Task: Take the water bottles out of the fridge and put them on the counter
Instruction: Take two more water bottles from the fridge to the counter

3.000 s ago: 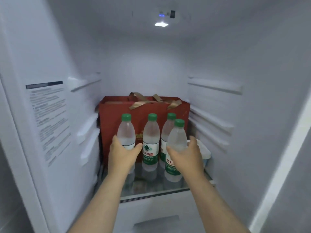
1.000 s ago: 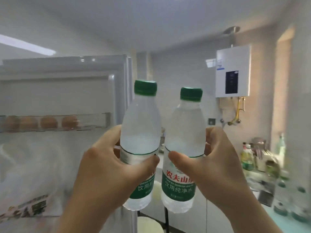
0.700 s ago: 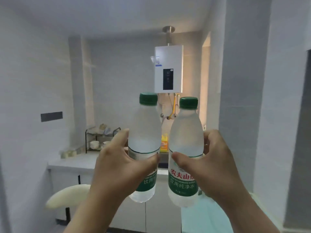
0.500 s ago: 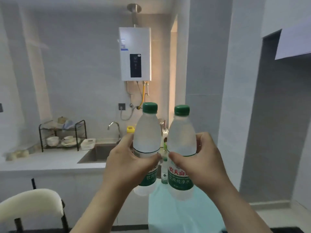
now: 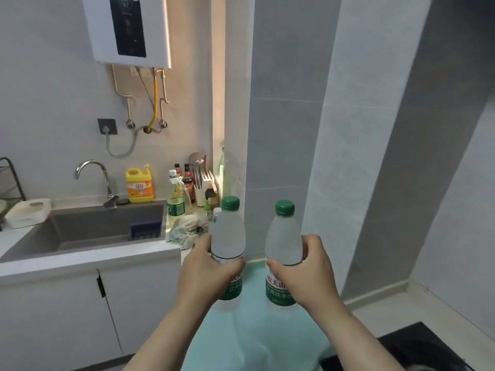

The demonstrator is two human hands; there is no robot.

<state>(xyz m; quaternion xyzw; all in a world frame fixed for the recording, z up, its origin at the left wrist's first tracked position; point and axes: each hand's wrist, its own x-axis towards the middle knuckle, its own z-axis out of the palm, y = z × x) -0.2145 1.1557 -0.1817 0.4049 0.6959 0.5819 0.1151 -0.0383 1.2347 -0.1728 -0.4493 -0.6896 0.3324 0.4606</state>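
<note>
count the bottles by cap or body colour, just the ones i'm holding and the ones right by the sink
Green-capped water bottles, held: 2, left bottle in left hand, right bottle in right hand
Yellow dish soap bottle: 1
Spray bottle with green label: 1
Total: 4. The dark small bottles farther back are too crowded to count.

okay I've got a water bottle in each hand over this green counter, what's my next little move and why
Probably lower both straight down and set them upright. The left hand and right hand each grip a bottle above a bare stretch of green counter.
</note>
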